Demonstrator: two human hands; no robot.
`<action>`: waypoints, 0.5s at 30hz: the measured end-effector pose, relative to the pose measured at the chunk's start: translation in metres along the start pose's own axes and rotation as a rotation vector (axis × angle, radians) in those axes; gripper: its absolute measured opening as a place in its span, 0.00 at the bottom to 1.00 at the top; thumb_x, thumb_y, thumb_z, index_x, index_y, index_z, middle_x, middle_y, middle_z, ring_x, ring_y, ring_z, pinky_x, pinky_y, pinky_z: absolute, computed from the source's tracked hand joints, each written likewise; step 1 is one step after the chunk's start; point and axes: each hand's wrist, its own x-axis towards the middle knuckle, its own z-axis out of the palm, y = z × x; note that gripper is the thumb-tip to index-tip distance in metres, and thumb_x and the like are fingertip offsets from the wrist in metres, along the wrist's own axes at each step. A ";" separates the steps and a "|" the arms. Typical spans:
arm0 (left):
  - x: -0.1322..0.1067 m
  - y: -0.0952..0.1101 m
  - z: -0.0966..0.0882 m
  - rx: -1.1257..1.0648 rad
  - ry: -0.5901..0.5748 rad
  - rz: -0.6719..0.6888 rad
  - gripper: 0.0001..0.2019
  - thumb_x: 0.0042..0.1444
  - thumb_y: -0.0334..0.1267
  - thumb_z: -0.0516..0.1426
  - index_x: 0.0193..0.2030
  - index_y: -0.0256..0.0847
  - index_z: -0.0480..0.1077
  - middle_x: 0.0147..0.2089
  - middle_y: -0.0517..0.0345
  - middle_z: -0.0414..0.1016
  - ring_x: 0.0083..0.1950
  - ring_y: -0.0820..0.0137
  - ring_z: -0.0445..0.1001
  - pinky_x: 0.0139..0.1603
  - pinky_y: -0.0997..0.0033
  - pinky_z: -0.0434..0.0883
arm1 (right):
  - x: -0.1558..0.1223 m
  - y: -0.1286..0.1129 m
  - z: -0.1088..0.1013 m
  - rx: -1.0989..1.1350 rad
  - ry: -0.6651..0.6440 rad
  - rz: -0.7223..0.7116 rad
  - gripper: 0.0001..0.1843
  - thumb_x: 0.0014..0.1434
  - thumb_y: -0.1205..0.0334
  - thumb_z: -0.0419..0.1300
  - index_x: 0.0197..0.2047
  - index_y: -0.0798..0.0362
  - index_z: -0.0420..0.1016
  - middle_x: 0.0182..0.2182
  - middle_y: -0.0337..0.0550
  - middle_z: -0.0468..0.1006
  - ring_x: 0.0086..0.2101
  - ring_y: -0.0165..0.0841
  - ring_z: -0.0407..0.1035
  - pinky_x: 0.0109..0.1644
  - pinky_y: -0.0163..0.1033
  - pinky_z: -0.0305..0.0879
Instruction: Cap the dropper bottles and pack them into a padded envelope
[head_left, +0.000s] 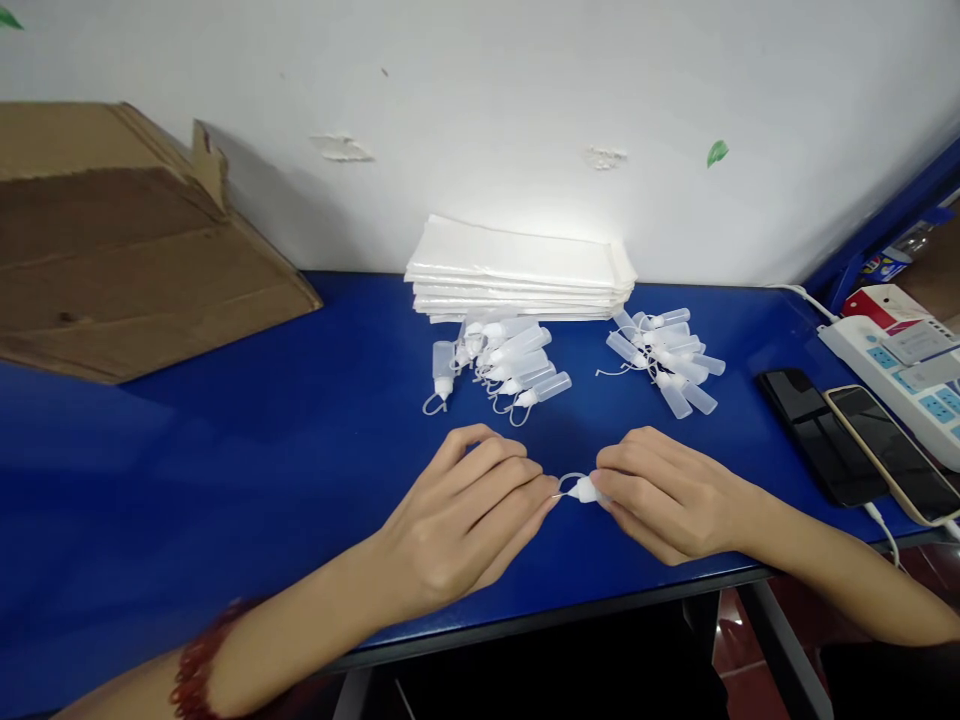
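Observation:
My right hand (pixel 664 492) grips a small white plastic dropper bottle (pixel 586 489) by its body, tip pointing left. The fingertips of my left hand (pixel 469 510) pinch the thin loop at the bottle's tip. Both hands meet just above the blue table (pixel 225 450) near its front edge. Behind them lie two heaps of the same bottles: one heap (pixel 504 362) at centre and another heap (pixel 667 360) to its right. A single bottle (pixel 442 374) lies apart at the left of the centre heap.
A stack of white bags (pixel 517 270) lies against the wall behind the heaps. A cardboard box (pixel 112 240) fills the back left. Two phones (pixel 855 435) and a white power strip (pixel 900 370) with a cable sit at the right edge.

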 end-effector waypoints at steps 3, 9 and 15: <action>-0.001 0.000 0.000 -0.010 -0.015 -0.002 0.06 0.55 0.24 0.59 0.39 0.36 0.71 0.31 0.54 0.78 0.34 0.65 0.74 0.38 0.62 0.70 | 0.000 0.000 0.000 -0.009 -0.003 0.006 0.08 0.64 0.75 0.49 0.43 0.59 0.66 0.32 0.48 0.74 0.32 0.33 0.66 0.32 0.39 0.66; -0.004 -0.001 0.000 -0.012 -0.014 -0.003 0.06 0.56 0.24 0.60 0.40 0.35 0.71 0.32 0.54 0.77 0.34 0.65 0.73 0.38 0.61 0.70 | 0.001 0.001 -0.002 0.011 0.011 -0.001 0.07 0.63 0.77 0.50 0.43 0.61 0.66 0.32 0.51 0.74 0.31 0.34 0.66 0.32 0.40 0.66; -0.003 0.000 0.000 -0.003 -0.019 0.007 0.06 0.56 0.24 0.59 0.40 0.35 0.70 0.32 0.54 0.77 0.34 0.65 0.73 0.38 0.61 0.70 | 0.000 0.001 -0.001 0.016 -0.005 0.003 0.08 0.63 0.76 0.49 0.43 0.60 0.66 0.32 0.49 0.74 0.32 0.34 0.65 0.33 0.40 0.66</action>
